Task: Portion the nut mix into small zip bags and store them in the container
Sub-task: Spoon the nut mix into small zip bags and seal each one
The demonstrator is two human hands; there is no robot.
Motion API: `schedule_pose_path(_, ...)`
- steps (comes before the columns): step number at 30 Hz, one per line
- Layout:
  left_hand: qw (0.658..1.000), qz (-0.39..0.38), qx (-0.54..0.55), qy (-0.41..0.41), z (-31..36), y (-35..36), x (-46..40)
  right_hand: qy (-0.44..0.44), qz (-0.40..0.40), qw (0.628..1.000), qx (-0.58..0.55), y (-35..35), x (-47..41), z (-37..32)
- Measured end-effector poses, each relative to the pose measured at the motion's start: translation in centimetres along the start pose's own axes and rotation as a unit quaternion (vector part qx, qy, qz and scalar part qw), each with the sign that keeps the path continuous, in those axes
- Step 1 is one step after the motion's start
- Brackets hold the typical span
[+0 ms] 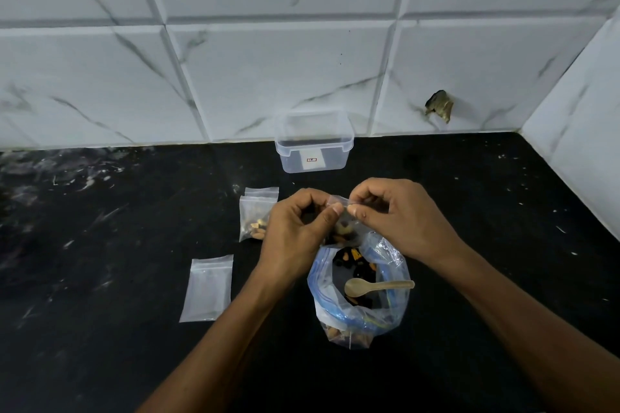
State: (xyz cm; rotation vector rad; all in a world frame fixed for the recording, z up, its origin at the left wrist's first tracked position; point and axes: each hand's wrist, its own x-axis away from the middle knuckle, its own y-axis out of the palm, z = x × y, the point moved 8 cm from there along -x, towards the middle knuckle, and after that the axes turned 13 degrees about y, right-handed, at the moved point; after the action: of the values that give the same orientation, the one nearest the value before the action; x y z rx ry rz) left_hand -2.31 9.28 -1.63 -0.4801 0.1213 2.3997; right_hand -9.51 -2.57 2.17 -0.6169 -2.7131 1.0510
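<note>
A filled small bag (342,214) is being pinched at its seal by the left hand (295,231) and right hand (399,218), above the large bag (360,292). One filled bag (255,218) and one empty bag (208,288) are lying left of it; the container (313,144) beyond is being left unfilled.

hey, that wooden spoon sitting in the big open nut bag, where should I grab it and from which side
Grip the wooden spoon by its handle end, coming from the right and above. The handle points right and rests over the rim of the big bag, while the bowl lies inside over the nuts. Both hands are busy pinching the small zip bag.
</note>
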Motion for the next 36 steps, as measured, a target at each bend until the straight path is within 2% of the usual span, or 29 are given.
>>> schedule_pose_path(5,1.0,0.014,0.009,-0.005,0.3,-0.3,0.0,0.01,0.002,1.0,-0.013,-0.3,-0.1,0.4)
schedule_pose_path(12,1.0,-0.013,-0.005,-0.017,0.5,0.1,-0.1,-0.017,-0.002,1.0,0.007,-0.2,0.1,-0.1)
schedule_pose_path(18,0.999,-0.004,-0.031,-0.011,0.7,-0.3,-0.3,0.012,-0.013,0.999,-0.034,-0.5,0.0,0.8)
schedule_pose_path(22,1.0,-0.006,-0.015,-0.019,0.6,-0.8,-0.4,0.037,0.004,0.996,-0.076,-1.3,0.2,1.8)
schedule_pose_path(28,0.999,0.002,-0.01,-0.034,-0.1,-1.4,-0.4,0.026,0.022,0.998,-0.049,-1.4,0.3,1.5)
schedule_pose_path(36,1.0,0.004,0.0,-0.027,0.1,-1.5,-0.3,0.037,-0.013,0.997,-0.069,-1.0,0.4,1.5)
